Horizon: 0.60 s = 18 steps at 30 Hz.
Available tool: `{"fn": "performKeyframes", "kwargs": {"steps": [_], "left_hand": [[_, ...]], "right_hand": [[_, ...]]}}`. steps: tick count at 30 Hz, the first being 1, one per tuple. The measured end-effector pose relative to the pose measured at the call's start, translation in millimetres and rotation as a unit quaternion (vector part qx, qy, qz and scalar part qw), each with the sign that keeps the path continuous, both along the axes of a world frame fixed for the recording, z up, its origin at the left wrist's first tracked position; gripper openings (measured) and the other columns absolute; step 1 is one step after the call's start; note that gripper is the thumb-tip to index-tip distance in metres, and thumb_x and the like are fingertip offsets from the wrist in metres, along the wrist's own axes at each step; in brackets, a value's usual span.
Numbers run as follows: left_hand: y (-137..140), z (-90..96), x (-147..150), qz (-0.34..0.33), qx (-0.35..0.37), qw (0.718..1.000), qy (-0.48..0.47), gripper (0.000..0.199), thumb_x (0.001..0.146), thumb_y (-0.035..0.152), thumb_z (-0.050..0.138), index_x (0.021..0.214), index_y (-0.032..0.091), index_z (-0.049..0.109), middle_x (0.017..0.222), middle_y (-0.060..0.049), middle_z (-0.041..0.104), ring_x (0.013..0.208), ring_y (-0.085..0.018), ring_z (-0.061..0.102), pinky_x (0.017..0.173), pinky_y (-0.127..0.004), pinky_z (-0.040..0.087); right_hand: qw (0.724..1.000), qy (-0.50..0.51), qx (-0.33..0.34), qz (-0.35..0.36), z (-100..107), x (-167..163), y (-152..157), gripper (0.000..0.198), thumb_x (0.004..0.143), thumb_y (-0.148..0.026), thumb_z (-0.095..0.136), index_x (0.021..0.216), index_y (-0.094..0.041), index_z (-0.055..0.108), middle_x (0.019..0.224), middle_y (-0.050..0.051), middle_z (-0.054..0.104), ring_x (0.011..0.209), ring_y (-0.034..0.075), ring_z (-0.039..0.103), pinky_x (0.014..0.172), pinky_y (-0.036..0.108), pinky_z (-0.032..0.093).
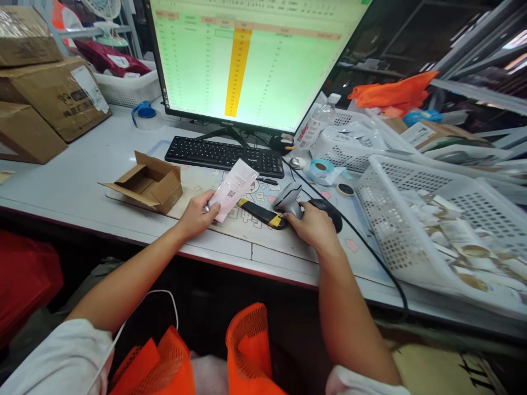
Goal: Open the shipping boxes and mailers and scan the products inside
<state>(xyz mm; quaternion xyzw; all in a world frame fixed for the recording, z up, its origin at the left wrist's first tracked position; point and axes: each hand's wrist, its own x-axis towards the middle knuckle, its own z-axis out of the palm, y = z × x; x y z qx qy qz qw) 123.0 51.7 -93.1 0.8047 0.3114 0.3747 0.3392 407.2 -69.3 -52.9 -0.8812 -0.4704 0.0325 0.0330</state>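
My left hand [201, 215] pinches a flat pinkish-white packet [235, 189] by its lower left end; a square code shows on its face. Over the right part of the desk mat, my right hand [315, 224] is wrapped round a grey barcode scanner [290, 201], whose head points up and to the left. Between the two hands lies a black and yellow utility knife [261, 213]. A small cardboard box [167, 189] with raised flaps stands left of my left hand. Just behind my right hand sits a black mouse [329, 213], partly covered.
A monitor [197, 71] showing a spreadsheet stands behind the black keyboard [222, 153]. To the right is a white basket [382, 219] of small packets, with a roll of blue tape [321, 169] nearby. Cartons [61, 99] are stacked at left. A black cable [354, 233] crosses the desk.
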Motion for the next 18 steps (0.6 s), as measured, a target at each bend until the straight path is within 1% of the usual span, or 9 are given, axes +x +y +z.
{"fn": "performKeyframes", "kwargs": {"steps": [4,7,8,10,12,13,14,15,18], "left_hand": [[0.2,-1.2,-0.6,-0.001,0.001,1.0,-0.009,0.031,0.092,0.039,0.048,0.1,0.013,0.064,0.078,-0.002,0.06,0.07,-0.017,0.051,0.065,-0.028,0.039],[0.7,-2.0,-0.1,0.007,0.008,1.0,-0.01,0.029,0.091,0.038,0.048,0.097,0.014,0.063,0.076,-0.002,0.058,0.07,-0.017,0.051,0.064,-0.028,0.038],[0.9,-2.4,0.2,0.012,0.008,1.0,-0.007,0.028,0.091,0.038,0.048,0.096,0.014,0.063,0.075,-0.001,0.058,0.068,-0.017,0.05,0.064,-0.028,0.038],[1.4,-3.2,1.0,0.02,0.009,1.0,0.0,0.027,0.092,0.038,0.048,0.095,0.015,0.062,0.074,-0.001,0.057,0.066,-0.016,0.049,0.062,-0.028,0.036],[1.3,-3.8,1.9,0.027,0.015,0.999,0.006,0.027,0.092,0.038,0.048,0.095,0.015,0.062,0.074,-0.001,0.058,0.065,-0.016,0.049,0.062,-0.028,0.035],[0.8,-4.0,2.2,0.029,0.021,0.999,0.009,0.027,0.092,0.038,0.048,0.096,0.015,0.062,0.075,-0.002,0.059,0.065,-0.016,0.05,0.063,-0.028,0.035],[-0.1,-4.2,2.4,0.03,0.027,0.999,0.01,0.027,0.093,0.038,0.048,0.097,0.015,0.062,0.076,-0.002,0.06,0.066,-0.017,0.051,0.064,-0.029,0.036],[-1.2,-4.3,2.6,0.03,0.032,0.999,0.013,0.028,0.093,0.039,0.047,0.096,0.016,0.062,0.077,-0.003,0.061,0.068,-0.018,0.053,0.064,-0.029,0.037],[-3.5,-5.9,3.4,0.023,0.02,0.999,0.024,0.03,0.097,0.041,0.044,0.095,0.016,0.062,0.078,-0.005,0.064,0.07,-0.02,0.057,0.066,-0.031,0.039]], "right_hand": [[1.0,0.011,0.019,0.007,-2.2,-0.1,1.1,0.05,0.096,-0.043,0.052,0.13,-0.008,0.062,0.116,0.024,0.07,0.111,0.038,0.066,0.092,0.041,0.048],[0.998,0.035,0.053,0.011,10.7,-3.4,-6.6,0.047,0.097,-0.045,0.048,0.122,-0.01,0.067,0.11,0.022,0.072,0.107,0.037,0.067,0.089,0.04,0.048],[0.996,0.053,0.068,0.031,18.7,-5.9,-11.7,0.047,0.097,-0.048,0.048,0.117,-0.011,0.069,0.106,0.019,0.073,0.103,0.035,0.068,0.087,0.039,0.049],[0.981,0.119,0.094,0.121,38.2,-13.5,-24.0,0.046,0.095,-0.055,0.052,0.107,-0.016,0.072,0.097,0.013,0.074,0.094,0.032,0.068,0.082,0.037,0.05],[0.945,0.194,0.115,0.239,58.2,-24.1,-35.7,0.044,0.092,-0.059,0.057,0.103,-0.019,0.074,0.093,0.008,0.075,0.09,0.028,0.068,0.08,0.034,0.051],[0.926,0.216,0.125,0.285,66.7,-29.8,-40.3,0.042,0.091,-0.058,0.06,0.102,-0.02,0.074,0.092,0.006,0.075,0.088,0.026,0.068,0.078,0.032,0.051],[0.912,0.224,0.135,0.315,73.7,-35.3,-43.9,0.039,0.09,-0.056,0.062,0.101,-0.021,0.074,0.091,0.004,0.075,0.085,0.024,0.067,0.076,0.03,0.051],[0.906,0.221,0.143,0.332,78.9,-40.4,-46.4,0.036,0.09,-0.053,0.063,0.1,-0.02,0.074,0.09,0.004,0.074,0.082,0.023,0.067,0.073,0.029,0.05],[0.899,0.213,0.144,0.354,85.8,-50.4,-48.0,0.033,0.092,-0.051,0.062,0.095,-0.02,0.073,0.084,0.003,0.073,0.074,0.019,0.064,0.066,0.026,0.048]]}}
